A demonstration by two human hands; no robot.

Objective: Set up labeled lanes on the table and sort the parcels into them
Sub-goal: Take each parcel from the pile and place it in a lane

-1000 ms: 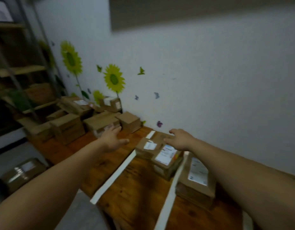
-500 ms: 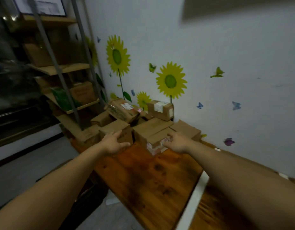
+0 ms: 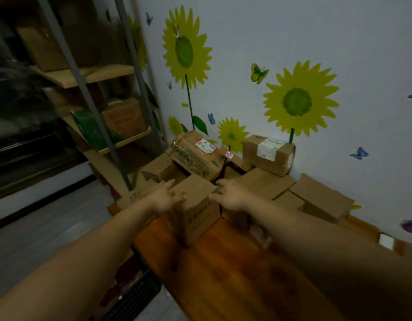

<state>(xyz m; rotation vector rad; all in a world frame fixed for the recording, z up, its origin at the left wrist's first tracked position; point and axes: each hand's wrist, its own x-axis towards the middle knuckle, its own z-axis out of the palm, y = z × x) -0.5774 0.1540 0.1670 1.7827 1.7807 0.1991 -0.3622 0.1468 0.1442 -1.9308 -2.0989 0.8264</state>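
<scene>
- Left grip [image 3: 165,198] lies released against the left side of the front parcel [image 3: 199,212], with fingers straight and thumb on its top edge.
- I see that parcel standing on the bench [image 3: 223,274] near its left end, just in front of the pile of parcels [image 3: 265,184] by the wall.
- Right grip [image 3: 231,196] is also released, with fingers straight and thumb at the parcel's right top edge.

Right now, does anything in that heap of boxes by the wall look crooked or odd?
Yes: the printed box with the handwritten label lies tilted across the lower boxes instead of flat. Nothing looks spilled.
</scene>
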